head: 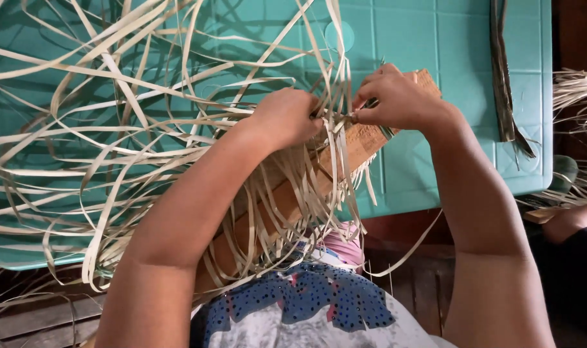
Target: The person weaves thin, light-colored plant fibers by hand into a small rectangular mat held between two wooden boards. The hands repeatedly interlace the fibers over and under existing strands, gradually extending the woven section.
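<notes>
No package, label or sign showed in your view; the largest flat thing was the teal plastic table [448, 58], moulded in square panels, filling the top of the picture. A dark dried leaf [504, 77] lay along its right side, and another bundle of pale fibre [580, 90] sat off the right edge. Your work was the mass of pale straw-coloured strips [113, 161], thin, flat and curling, fanned loose across the left of the table and gathered over a wooden board [361, 145] that slanted from the table down toward your lap. Your left hand [287, 116] was closed on a bunch of strips at the board's upper end, and your right hand [396, 100] pinched strip ends between thumb and fingers just beside it, the two hands almost touching.
</notes>
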